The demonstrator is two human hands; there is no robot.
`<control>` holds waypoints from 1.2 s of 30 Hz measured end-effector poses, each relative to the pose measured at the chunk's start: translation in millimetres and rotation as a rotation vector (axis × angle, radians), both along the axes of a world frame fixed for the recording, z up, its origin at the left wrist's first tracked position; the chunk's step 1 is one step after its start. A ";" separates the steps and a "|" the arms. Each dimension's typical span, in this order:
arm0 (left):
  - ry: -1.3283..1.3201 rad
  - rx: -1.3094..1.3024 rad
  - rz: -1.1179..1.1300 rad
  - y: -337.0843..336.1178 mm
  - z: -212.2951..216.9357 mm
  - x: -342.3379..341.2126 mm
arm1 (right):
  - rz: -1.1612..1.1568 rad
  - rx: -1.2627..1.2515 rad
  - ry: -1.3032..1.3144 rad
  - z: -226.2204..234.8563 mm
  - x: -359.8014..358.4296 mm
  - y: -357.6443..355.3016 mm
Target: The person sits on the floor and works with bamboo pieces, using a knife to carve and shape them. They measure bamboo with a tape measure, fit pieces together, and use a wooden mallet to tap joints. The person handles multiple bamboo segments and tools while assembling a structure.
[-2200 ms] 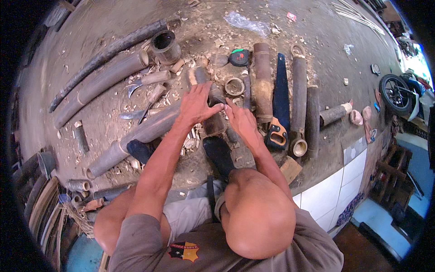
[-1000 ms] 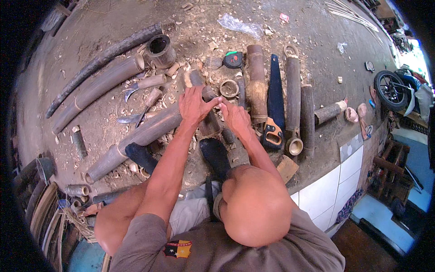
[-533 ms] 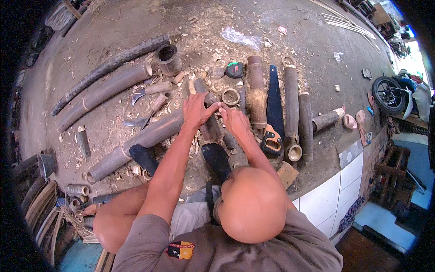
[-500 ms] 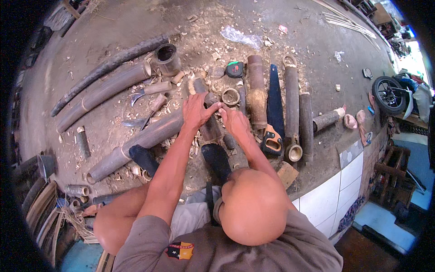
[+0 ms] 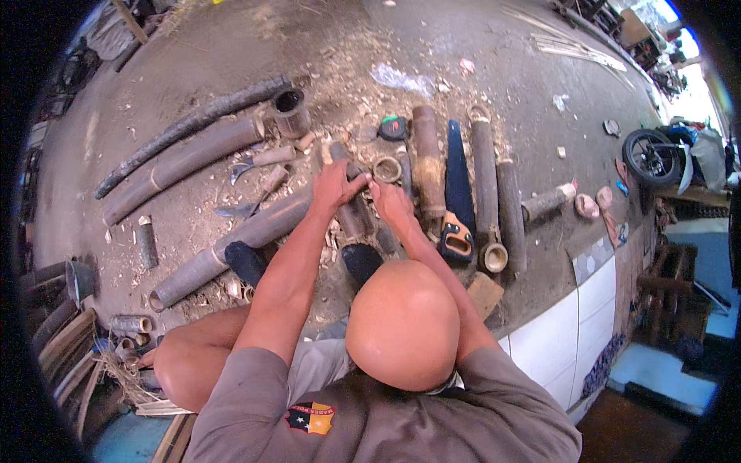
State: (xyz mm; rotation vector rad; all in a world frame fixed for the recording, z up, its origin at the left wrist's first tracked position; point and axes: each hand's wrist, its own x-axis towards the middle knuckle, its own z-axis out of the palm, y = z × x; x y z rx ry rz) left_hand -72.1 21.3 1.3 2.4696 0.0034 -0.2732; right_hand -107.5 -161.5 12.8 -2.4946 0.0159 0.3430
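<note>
My left hand [image 5: 335, 187] is closed round the upper part of a bamboo tube [image 5: 356, 220] that slants between my two dark-socked feet. The tube's far end shows pale, cut wood. Close beside, my right hand [image 5: 392, 204] has its fingers bent, its thumb side meeting my left thumb at the tube's edge. What lies in the right fingers is hidden. Just beyond them is a short bamboo ring or cup [image 5: 387, 169]. A longer bamboo pole [image 5: 239, 241] lies to the left, running under my left forearm.
A handsaw [image 5: 458, 189] lies among bamboo tubes on the right, with a tape measure [image 5: 393, 128] farther off. Leftward are a curved blade with a wooden handle [image 5: 262, 160], a bamboo cup [image 5: 291, 114] and long poles. Wood chips litter the floor; white tiles [image 5: 545, 343] edge it.
The head view has shifted slightly, so the floor things sit a little differently in the picture. Both hands stay together at the bamboo tube, with only a slight change in the right fingers.
</note>
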 end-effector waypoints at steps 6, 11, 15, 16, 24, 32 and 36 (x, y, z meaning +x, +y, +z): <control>-0.107 0.163 -0.208 14.4 1.6 -13.7 | 0.019 0.047 -0.073 0.9 -5.6 -1.8; -0.231 0.265 -0.170 2.1 3.6 -29.1 | -0.014 0.011 -0.032 6.6 -16.0 -1.0; -0.084 0.203 -0.132 -1.2 18.1 -23.3 | -0.011 0.000 0.016 10.2 -16.4 -1.2; -0.036 0.173 -0.115 -0.2 19.8 -23.5 | 0.003 -0.002 0.018 12.6 -17.4 -0.5; 0.005 0.076 0.015 -6.7 16.7 -15.9 | 0.087 -0.070 0.129 31.0 -3.5 -6.3; 0.007 0.136 0.073 -16.0 13.1 -3.6 | -0.140 0.083 0.163 -32.5 30.0 -39.7; -0.014 0.164 -0.139 2.5 15.5 -8.5 | -0.139 0.284 0.111 -22.2 7.4 -29.2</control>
